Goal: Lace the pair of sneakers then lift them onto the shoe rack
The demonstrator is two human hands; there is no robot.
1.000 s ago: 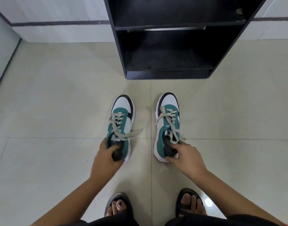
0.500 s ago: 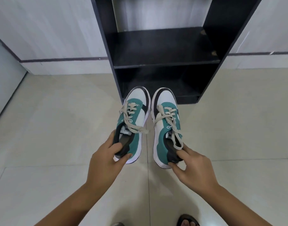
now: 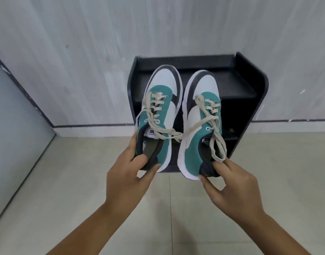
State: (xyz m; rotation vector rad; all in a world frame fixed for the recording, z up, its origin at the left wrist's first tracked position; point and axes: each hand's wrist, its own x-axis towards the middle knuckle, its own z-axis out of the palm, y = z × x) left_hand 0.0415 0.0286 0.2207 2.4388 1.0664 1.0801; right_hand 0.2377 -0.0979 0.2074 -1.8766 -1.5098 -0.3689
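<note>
My left hand (image 3: 128, 179) and right hand (image 3: 229, 188) pinch the heels of the left sneaker (image 3: 158, 115) and right sneaker (image 3: 200, 126) mid-frame before the rack (image 3: 250, 83), so I should keep toes level and laces clear.

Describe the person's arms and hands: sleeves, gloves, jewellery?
Both are bare: the left hand and right hand wear no gloves, and no rings show. No watch or band on either wrist. No sleeves show on the forearms up to the frame edge.

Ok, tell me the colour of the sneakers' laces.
Beige laces, clearest in the head view.
</note>
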